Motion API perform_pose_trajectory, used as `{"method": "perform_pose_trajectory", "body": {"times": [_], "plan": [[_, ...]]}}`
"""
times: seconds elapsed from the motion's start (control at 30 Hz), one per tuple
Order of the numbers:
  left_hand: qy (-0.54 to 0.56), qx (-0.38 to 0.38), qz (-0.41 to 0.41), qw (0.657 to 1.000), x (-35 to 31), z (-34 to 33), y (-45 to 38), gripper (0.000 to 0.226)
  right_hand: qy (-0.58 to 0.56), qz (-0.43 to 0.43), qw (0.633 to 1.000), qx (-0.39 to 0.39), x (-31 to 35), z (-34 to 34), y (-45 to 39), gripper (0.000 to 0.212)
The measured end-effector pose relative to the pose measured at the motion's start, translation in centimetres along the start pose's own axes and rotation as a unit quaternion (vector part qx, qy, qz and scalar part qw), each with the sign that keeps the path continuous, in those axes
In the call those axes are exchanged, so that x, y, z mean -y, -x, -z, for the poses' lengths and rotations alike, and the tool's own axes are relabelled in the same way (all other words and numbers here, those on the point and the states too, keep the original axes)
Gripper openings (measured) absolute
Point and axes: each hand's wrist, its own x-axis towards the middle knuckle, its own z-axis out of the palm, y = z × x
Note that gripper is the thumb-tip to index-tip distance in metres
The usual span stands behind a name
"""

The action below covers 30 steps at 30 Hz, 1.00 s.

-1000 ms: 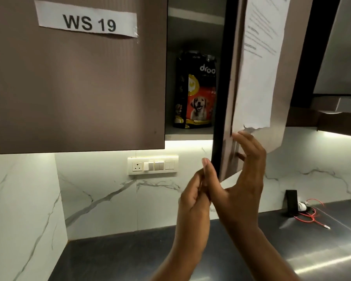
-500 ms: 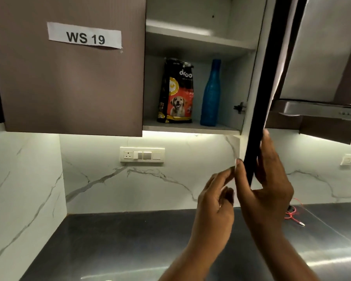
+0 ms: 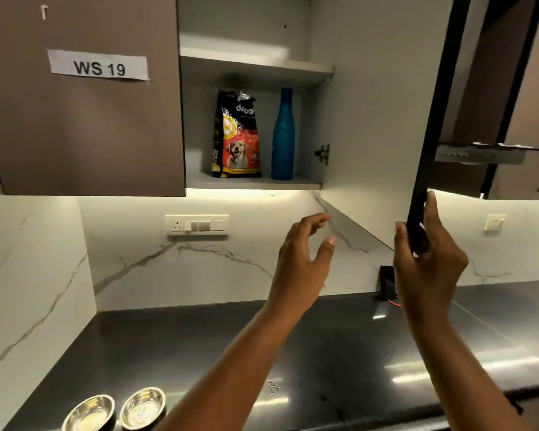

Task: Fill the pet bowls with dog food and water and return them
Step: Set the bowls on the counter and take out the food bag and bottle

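Note:
A black-and-red dog food bag (image 3: pixel 236 136) stands upright on the lower shelf of the open wall cabinet, with a blue bottle (image 3: pixel 283 135) just to its right. My right hand (image 3: pixel 427 259) grips the lower edge of the swung-out cabinet door (image 3: pixel 383 119). My left hand (image 3: pixel 305 256) hovers below the cabinet, fingers apart, holding nothing. Two steel pet bowls (image 3: pixel 91 413) (image 3: pixel 143 405) sit side by side on the dark counter at the bottom left; both look empty.
The closed left cabinet door (image 3: pixel 84 126) carries a "WS 19" label. A switch panel (image 3: pixel 196 224) is on the marble backsplash. A black charger with a red cable (image 3: pixel 386 287) sits behind my right wrist. A range hood (image 3: pixel 479 154) hangs to the right.
The cabinet door has swung fully open to the right. My left hand has let go of it and moved left with spread fingers. The view dropped, revealing the bowls.

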Motion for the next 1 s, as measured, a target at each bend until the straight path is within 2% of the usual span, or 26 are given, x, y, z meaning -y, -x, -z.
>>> {"method": "perform_pose_trajectory", "body": {"times": [0.4, 0.57, 0.7, 0.9, 1.0], "plan": [[-0.007, 0.044, 0.008, 0.999, -1.2, -3.8, -1.9, 0.039, -0.021, -0.051, 0.998, -0.034, -2.9, 2.0, -0.1, 0.058], [-0.009, 0.041, 0.0, 0.999, -0.3, -3.7, -2.8, 0.041, 0.034, -0.004, 0.998, -0.043, -2.1, 2.0, 0.3, 0.057], [-0.018, 0.029, 0.0, 0.999, 1.2, -2.0, -3.7, 0.04, 0.018, 0.057, 0.996, -0.062, 0.4, 0.4, 0.3, 0.057], [-0.04, -0.007, 0.009, 0.999, 3.7, 2.9, -6.4, 0.042, -0.05, 0.074, 0.996, 0.005, 3.4, -6.5, 0.5, 0.045], [-0.054, -0.032, 0.008, 0.998, 5.3, 6.2, -8.3, 0.041, -0.063, 0.044, 0.996, 0.054, 4.8, -10.7, 0.8, 0.051]]}}
